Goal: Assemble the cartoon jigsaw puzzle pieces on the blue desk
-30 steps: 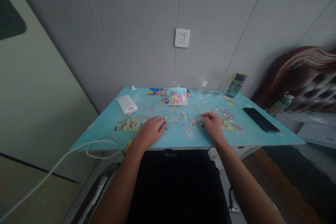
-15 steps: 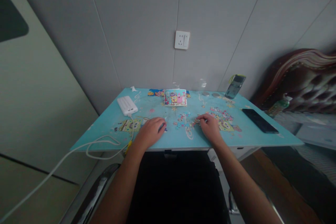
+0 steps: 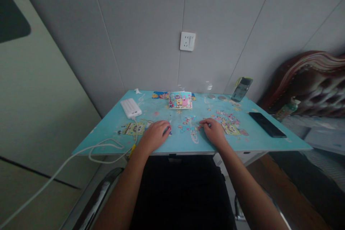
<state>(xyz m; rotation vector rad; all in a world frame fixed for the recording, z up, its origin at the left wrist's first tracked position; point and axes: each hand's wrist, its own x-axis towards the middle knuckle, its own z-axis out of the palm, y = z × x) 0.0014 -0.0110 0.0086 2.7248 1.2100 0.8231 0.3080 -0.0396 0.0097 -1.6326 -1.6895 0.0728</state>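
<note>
My left hand (image 3: pixel 155 134) rests on the blue cartoon-printed tabletop (image 3: pixel 102 133), fingers curled together. A small dark thing shows at its fingertips, too small to name. To the right, my right hand (image 3: pixel 215 132) is bent with thumb and index finger pinched low over small coloured pieces; whatever they grip is hidden. Between the hands lie loose small pieces (image 3: pixel 188 124), blue and pink, like jigsaw pieces. A larger heap of such pieces (image 3: pixel 226 117) sits just beyond my right hand. Behind them a cartoon picture card (image 3: pixel 180 100) leans upright.
A white power bank (image 3: pixel 130 108) with a white cable (image 3: pixel 105 145) lies on the left. On the right are a black phone (image 3: pixel 266 124) and a grey bottle (image 3: pixel 242 90). Two small round discs (image 3: pixel 222 97) lie near the wall, below a socket (image 3: pixel 187 41).
My right hand has shifted very slightly left, its fingertips still at the small pieces. My left hand stays in place.
</note>
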